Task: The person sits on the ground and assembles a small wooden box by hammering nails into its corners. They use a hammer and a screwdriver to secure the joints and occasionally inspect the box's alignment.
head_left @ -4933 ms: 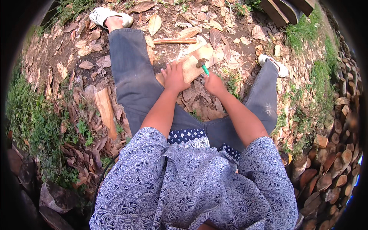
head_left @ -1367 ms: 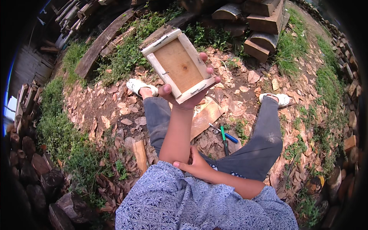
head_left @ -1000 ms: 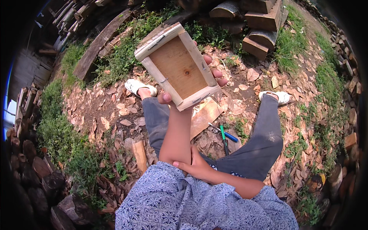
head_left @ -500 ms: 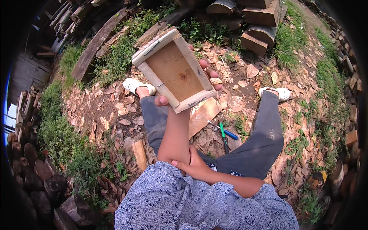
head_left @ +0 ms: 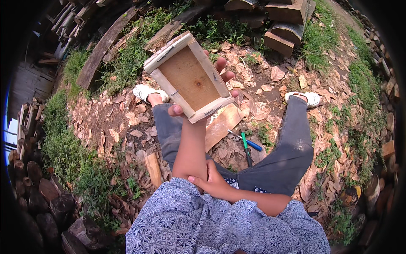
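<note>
A small wooden tray [head_left: 192,80], with a pale rim and a brown flat base bearing a dark knot, is held up in front of me. Bent nails or metal pins show on its rim strips. My left hand [head_left: 176,111] supports it from beneath, thumb at the left edge and fingers curling past the right edge; the palm is hidden behind it. Across my body, my right hand [head_left: 209,181] is closed round my left forearm [head_left: 191,152] near the elbow. Between my legs lie a green-and-black handled tool [head_left: 246,148] and a blue-handled screwdriver [head_left: 253,145].
A flat wooden board [head_left: 222,127] rests on leaf-covered ground below the tray. Beside my left leg is a wood offcut [head_left: 152,169]. Stacked timber blocks [head_left: 283,40] stand at the far right, a long plank [head_left: 103,48] at the far left, and log piles line both sides.
The tray and my left hand have shifted very slightly left in the picture. My right hand keeps its hold on the left forearm.
</note>
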`<state>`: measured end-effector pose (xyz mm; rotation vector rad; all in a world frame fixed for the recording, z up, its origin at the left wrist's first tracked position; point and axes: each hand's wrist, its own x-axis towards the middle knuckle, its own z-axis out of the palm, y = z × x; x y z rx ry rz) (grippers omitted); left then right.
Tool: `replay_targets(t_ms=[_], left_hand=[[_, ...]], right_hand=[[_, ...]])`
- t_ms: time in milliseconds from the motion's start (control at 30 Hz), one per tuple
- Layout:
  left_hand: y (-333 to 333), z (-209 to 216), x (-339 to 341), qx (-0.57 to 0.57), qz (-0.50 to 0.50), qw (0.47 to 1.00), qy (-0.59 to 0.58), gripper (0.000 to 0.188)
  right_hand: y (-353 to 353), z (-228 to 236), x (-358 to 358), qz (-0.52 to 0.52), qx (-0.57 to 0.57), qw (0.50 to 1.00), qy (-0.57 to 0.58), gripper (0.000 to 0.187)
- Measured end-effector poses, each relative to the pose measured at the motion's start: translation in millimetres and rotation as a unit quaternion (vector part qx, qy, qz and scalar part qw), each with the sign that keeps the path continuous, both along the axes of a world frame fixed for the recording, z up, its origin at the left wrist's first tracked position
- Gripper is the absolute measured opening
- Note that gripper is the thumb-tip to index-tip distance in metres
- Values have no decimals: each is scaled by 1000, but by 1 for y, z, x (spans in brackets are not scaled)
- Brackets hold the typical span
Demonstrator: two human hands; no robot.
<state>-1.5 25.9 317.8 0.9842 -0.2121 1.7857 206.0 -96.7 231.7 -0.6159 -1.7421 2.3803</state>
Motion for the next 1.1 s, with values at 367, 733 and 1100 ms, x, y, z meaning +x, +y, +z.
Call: replay_targets(t_ms=[367, 733, 1100], left_hand=[[15, -28, 1, -14, 26, 999, -24, 121], [2, -64, -12, -96, 39, 994, -24, 117], [-82, -117, 46, -411, 135, 901, 35, 113]], right_hand=[[22, -3, -5, 18, 40, 999, -13, 77], [39, -6, -7, 85, -196, 973, -92, 71], [147, -2, -25, -141, 204, 969, -3, 42]])
